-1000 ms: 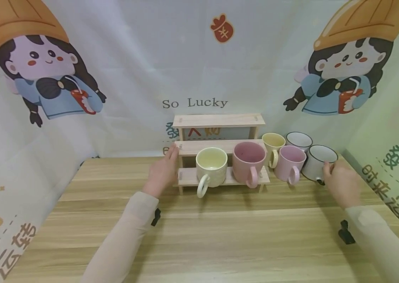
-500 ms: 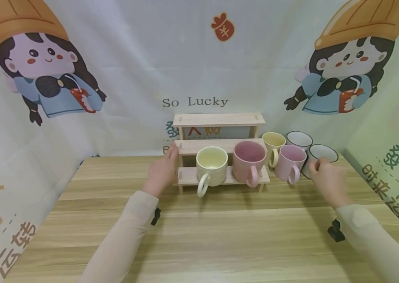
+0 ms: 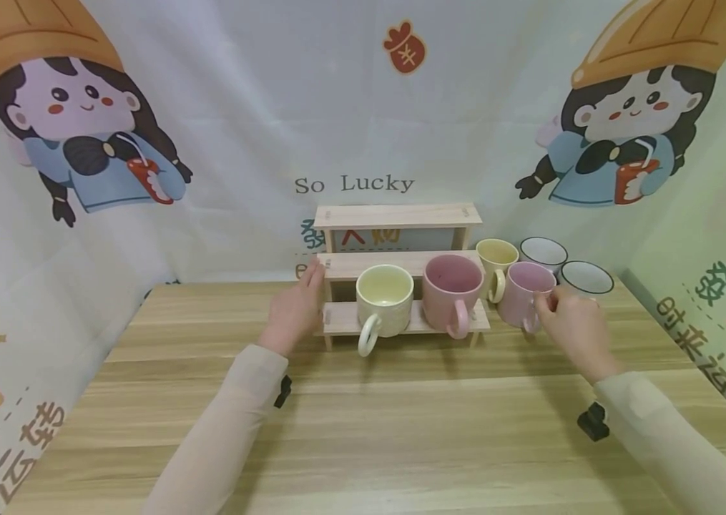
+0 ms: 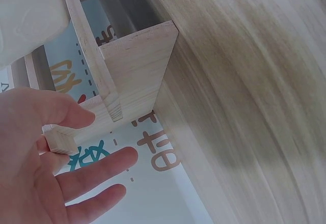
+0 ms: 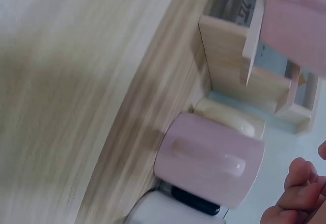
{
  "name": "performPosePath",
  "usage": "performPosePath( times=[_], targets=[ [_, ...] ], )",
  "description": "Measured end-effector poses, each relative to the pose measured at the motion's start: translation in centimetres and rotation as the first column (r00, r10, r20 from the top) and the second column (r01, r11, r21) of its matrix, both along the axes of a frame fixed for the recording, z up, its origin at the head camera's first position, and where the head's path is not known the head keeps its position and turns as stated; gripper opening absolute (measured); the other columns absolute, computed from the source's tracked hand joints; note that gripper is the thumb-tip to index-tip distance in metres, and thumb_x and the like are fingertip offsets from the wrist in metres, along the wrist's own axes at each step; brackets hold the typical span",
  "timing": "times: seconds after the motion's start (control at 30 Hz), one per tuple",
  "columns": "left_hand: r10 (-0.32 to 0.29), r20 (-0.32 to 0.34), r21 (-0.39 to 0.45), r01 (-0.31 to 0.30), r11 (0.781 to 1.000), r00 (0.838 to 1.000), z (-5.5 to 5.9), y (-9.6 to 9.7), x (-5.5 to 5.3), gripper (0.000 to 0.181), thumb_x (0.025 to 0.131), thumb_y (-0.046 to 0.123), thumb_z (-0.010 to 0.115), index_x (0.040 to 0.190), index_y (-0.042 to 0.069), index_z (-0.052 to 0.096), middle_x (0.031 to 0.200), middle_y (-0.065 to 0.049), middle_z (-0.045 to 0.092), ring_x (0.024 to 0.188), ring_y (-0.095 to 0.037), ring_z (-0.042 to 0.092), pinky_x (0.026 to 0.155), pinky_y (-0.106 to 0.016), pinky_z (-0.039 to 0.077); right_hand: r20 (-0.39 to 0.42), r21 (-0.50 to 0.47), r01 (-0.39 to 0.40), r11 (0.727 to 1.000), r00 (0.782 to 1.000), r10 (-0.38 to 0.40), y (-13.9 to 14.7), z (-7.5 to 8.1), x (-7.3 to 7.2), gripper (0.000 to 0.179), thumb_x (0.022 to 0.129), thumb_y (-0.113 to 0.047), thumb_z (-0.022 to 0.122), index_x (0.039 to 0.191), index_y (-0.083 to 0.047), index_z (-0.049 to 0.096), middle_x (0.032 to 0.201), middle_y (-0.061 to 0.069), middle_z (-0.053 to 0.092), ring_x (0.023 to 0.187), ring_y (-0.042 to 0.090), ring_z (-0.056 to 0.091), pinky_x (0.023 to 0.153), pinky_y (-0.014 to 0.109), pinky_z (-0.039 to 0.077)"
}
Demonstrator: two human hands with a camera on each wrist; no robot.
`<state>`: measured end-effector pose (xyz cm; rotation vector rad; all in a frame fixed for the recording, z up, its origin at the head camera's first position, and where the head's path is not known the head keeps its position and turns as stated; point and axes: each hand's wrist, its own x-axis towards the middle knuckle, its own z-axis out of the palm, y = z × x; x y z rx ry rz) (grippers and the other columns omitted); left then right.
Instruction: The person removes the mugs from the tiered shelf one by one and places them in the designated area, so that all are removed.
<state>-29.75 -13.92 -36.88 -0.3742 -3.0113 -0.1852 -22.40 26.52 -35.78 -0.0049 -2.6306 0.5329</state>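
My left hand (image 3: 295,315) rests at the left end of a three-tier wooden rack (image 3: 401,216), its fingers against the middle shelf's end. In the left wrist view, two fingers (image 4: 99,178) stretch out straight past the wood. On the lowest shelf stand a cream mug (image 3: 385,300) and a larger pink mug (image 3: 453,286), handles facing me. My right hand (image 3: 575,329) hovers before a lilac mug (image 3: 523,293), partly covering its handle. The right wrist view shows its fingers loosely curled and apart from the lilac mug (image 5: 209,158).
A pale yellow mug (image 3: 498,254) stands behind the lilac one, next to the rack. Two white mugs with dark rims (image 3: 543,250) sit to the right, the front one partly hidden by my hand. A printed cloth (image 3: 240,143) hangs behind the wooden table (image 3: 401,443).
My right hand has moved left, from the front white mug to the front of the lilac mug. My left hand stays at the rack, and the mugs have not moved.
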Motion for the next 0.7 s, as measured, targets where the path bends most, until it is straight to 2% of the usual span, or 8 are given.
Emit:
performPosePath(
  times=[0.1,0.27,0.43,0.53,0.7],
  targets=[
    [0.0,0.002,-0.002,0.0,1.0,1.0,0.1,0.0,0.0,0.085,0.082,0.008,0.064,0.153,0.008,0.016,0.161,-0.009,0.013,0.054,-0.015,0.049,0.042,-0.023,0.041,-0.007,0.023,-0.034,0.999,0.999,0.034,-0.6,-0.1,0.1,0.032,0.094,-0.021,0.049,0.067,-0.006,0.049,0.056,0.006,0.049,0.05,0.019,0.042,0.043,0.027,0.029],
    [0.001,-0.001,-0.003,-0.001,1.0,1.0,0.3,0.0,0.0,0.083,0.083,0.008,0.062,0.153,0.007,0.017,0.161,-0.008,0.013,0.054,-0.015,0.049,0.042,-0.024,0.04,-0.078,0.055,-0.065,0.996,0.995,0.069,-1.4,-0.2,0.2,0.03,0.092,-0.017,0.052,0.064,-0.005,0.051,0.052,0.005,0.049,0.048,0.019,0.042,0.047,0.03,0.03],
    [0.002,-0.011,-0.007,-0.002,1.0,1.0,0.2,0.0,0.0,0.084,0.083,0.008,0.063,0.153,0.007,0.017,0.161,-0.009,0.014,0.056,-0.016,0.049,0.042,-0.025,0.041,-0.081,0.036,-0.075,0.997,0.994,0.078,-2.4,-0.3,0.3,0.032,0.092,-0.017,0.052,0.062,-0.007,0.049,0.052,0.004,0.048,0.049,0.02,0.042,0.05,0.03,0.029],
    [0.004,-0.009,-0.011,-0.004,1.0,1.0,0.0,0.0,0.0,0.085,0.082,0.008,0.064,0.153,0.007,0.017,0.161,-0.009,0.013,0.055,-0.015,0.049,0.042,-0.025,0.041,-0.073,0.011,-0.087,0.996,0.994,0.087,-3.0,-0.4,0.4,0.033,0.092,-0.019,0.053,0.061,-0.008,0.047,0.052,0.003,0.045,0.05,0.02,0.041,0.047,0.028,0.028],
    [0.003,-0.011,-0.016,-0.003,1.0,1.0,-0.1,0.0,0.0,0.086,0.081,0.007,0.063,0.153,0.007,0.017,0.161,-0.009,0.014,0.053,-0.014,0.047,0.042,-0.024,0.04,-0.117,-0.01,-0.112,0.994,0.987,0.11,-4.3,-0.5,0.3,0.035,0.09,-0.02,0.058,0.059,-0.011,0.044,0.05,0.002,0.043,0.049,0.02,0.04,0.046,0.027,0.027]
  ],
)
